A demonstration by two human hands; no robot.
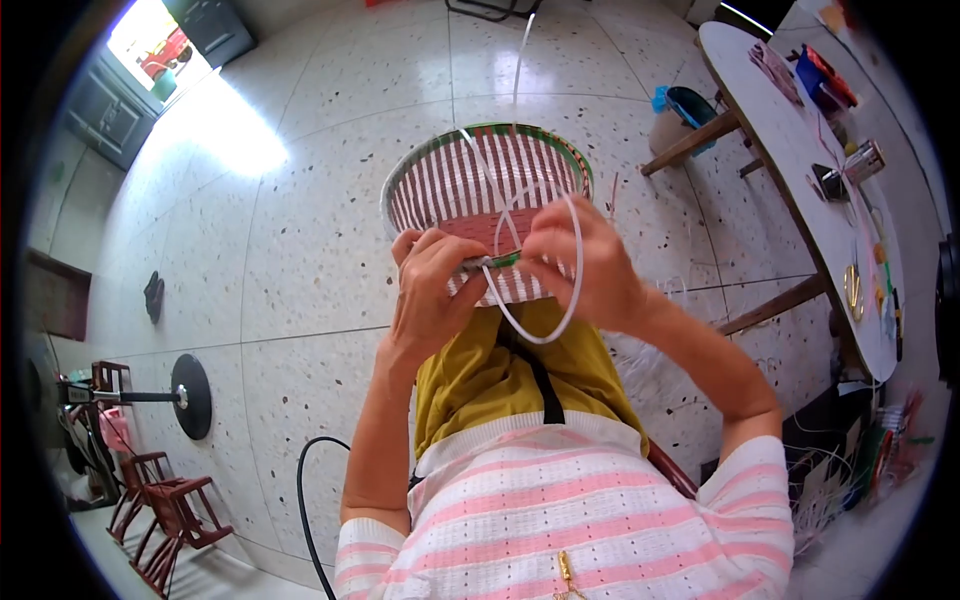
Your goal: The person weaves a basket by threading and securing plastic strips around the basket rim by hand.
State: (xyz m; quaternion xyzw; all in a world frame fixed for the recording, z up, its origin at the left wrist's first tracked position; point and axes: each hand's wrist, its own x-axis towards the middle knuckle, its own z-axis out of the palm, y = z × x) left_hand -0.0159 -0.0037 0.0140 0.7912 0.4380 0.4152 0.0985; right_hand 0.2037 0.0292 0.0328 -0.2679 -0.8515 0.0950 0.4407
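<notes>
A round woven basket (450, 185) in white and reddish-brown, with a partly green rim, sits at my lap. My left hand (437, 283) grips the near rim, its thumb and fingers pressed on a grey-white wrapped part. Just right of it, my right hand (583, 262) has its fingers curled at the near rim; its fingertips are blurred, and what they hold is too unclear to name. A white plastic strip (550, 341) leaves the rim by my left thumb and loops below and around my right hand. More of the white strip crosses the basket opening and sticks up past the far rim.
On the right stands a long white table (770, 130) with scissors (853, 292), a can (862, 160) and a blue-red container (825, 80). A bin (685, 120) is beside it. Small wooden chairs (180, 510) and a round black base (191, 397) stand at left. Loose strips lie lower right.
</notes>
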